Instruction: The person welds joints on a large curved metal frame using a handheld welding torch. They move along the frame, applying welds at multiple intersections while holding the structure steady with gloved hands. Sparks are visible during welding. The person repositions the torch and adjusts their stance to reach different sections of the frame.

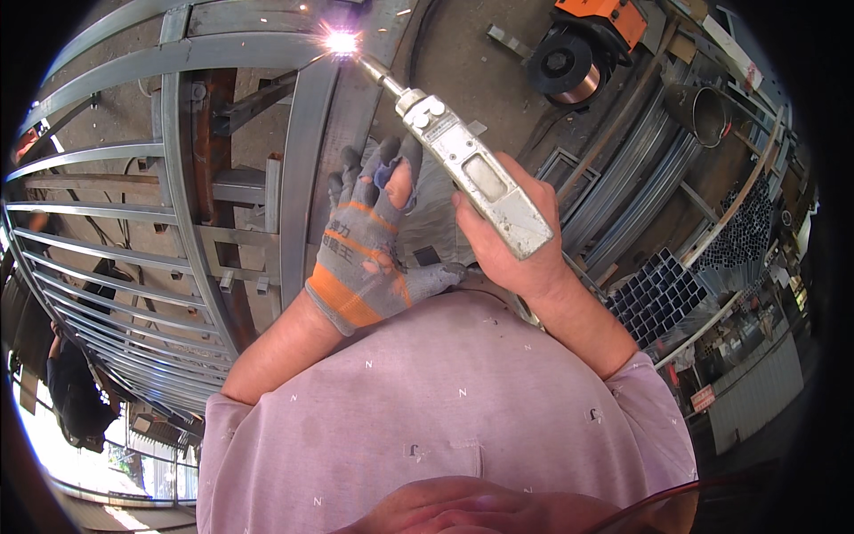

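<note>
My bare right hand is wrapped round a silver-white handheld welding gun, which slants up and to the left. At the gun's nozzle tip a bright white-violet glow throws sparks over a joint in a grey metal tube frame. My left hand wears a worn grey work glove with orange bands, and a bare fingertip shows through it. Its fingers and thumb are apart, just left of the gun body. Whether a finger touches the gun, I cannot tell.
An orange machine with a copper wire spool stands at the far right. A dark bucket, long metal profiles and stacked square tubes lie right. Barred metal framework fills the left; a person in dark clothes is beyond it.
</note>
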{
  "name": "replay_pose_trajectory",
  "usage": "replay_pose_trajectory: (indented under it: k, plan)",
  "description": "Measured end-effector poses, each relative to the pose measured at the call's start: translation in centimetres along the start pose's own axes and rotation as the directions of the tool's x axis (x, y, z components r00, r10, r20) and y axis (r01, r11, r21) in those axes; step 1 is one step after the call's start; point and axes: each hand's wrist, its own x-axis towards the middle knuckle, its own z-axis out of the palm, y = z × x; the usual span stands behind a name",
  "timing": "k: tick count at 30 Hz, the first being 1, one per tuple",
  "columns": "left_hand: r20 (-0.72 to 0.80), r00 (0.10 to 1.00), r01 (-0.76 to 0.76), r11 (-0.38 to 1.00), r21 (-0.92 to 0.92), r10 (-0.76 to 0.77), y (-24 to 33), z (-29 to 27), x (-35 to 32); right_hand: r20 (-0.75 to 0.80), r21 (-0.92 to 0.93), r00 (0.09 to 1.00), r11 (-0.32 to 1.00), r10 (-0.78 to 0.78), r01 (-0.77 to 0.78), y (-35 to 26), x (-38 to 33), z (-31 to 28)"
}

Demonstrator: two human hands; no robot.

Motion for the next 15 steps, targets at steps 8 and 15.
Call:
replay_pose_trajectory:
  k: [8,15]
  plan:
    - [0.022,1.0,0.0,1.0,0.01,0.0,1.1,-1.3,1.7,-0.113,0.096,0.994,0.995,0.001,0.01,0.2,-0.7,-0.1]
    - [-0.023,0.999,0.033,0.994,-0.1,-0.035,-0.6,-2.2,-1.8,-0.06,-0.025,0.996,0.997,-0.069,0.067,-2.1,-0.4,-4.4]
